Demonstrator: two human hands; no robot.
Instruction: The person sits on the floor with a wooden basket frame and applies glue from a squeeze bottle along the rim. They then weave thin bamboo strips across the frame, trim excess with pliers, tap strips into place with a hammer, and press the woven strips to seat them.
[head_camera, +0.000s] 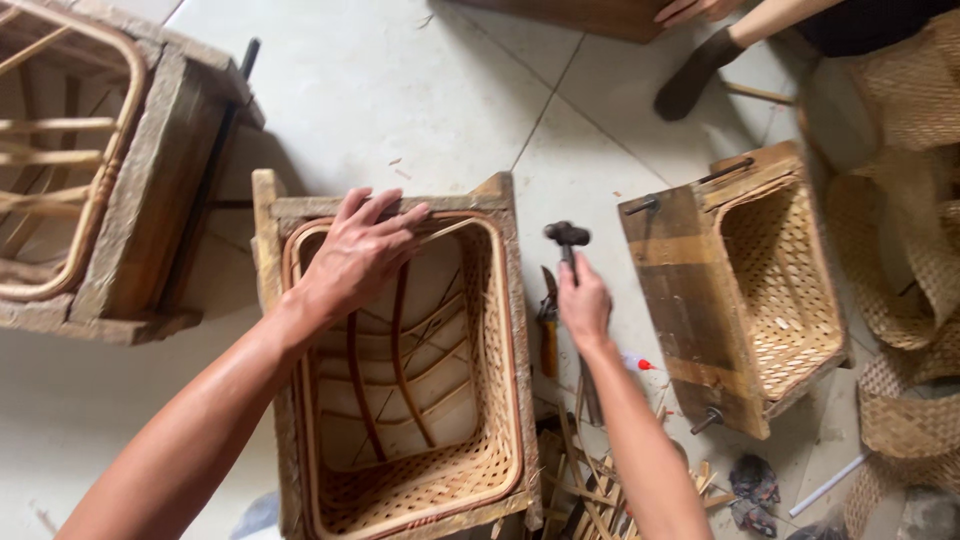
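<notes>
A woven bamboo basket (480, 460) sits inside a rough wooden mould frame (268, 215) on the tiled floor, right below me. My left hand (358, 252) rests flat on the basket's far rim, fingers spread over the rattan edge. My right hand (583, 300) grips the handle of a small hammer (566, 236), its dark head raised just right of the mould's far corner. Bent rattan ribs cross the basket's open bottom.
A second mould with a woven basket (780, 280) lies to the right. A third frame with rattan hoops (90, 170) stands at left. Pliers (548, 320) and bamboo offcuts (590, 490) lie between. Woven mats (910, 300) pile at far right. Another person's foot (695, 75) is at the top.
</notes>
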